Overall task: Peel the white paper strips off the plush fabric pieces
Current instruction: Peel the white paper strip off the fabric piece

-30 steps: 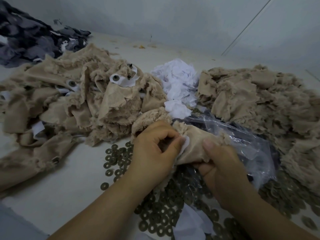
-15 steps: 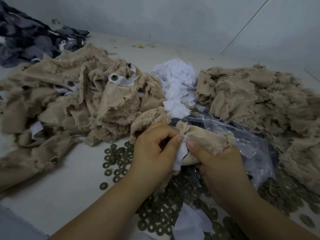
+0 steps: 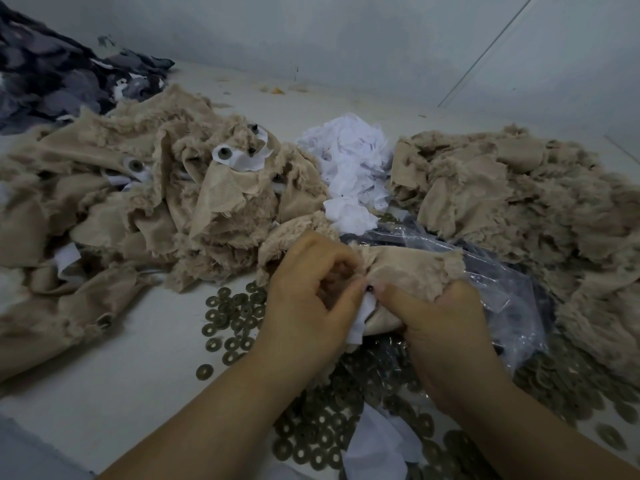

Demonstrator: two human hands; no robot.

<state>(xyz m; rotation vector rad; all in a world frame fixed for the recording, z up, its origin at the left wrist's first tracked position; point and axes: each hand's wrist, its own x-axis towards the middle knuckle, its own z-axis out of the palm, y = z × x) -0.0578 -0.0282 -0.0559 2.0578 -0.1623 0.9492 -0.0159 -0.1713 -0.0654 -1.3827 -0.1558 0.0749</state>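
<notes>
Over the last second the right hand (image 3: 440, 327) has shifted from cupping the beige plush piece (image 3: 412, 268) underneath to bringing its thumb and forefinger up against the left hand (image 3: 304, 299), and the white paper strip (image 3: 360, 323), a second ago only a sliver between the left fingers, now hangs as a longer tongue between the two hands; this suggests the peel has started but is not finished, since the strip's upper end still seems tied to the fabric near a small dark stud. The left hand pinches the strip between thumb and curled forefinger, its other fingers folded in; the right hand grips the plush piece, fingers bunched into the fabric, its fingertip touching the strip's top edge. The strip lies right at the meeting of both hands' fingertips, trailing down toward the metal washers (image 3: 235, 313) on the table (image 3: 114, 382). Behind sit an unpeeled heap (image 3: 145, 202) at left, a mound of discarded paper (image 3: 349, 161) in the middle, and a stripped heap (image 3: 519, 188) at right
</notes>
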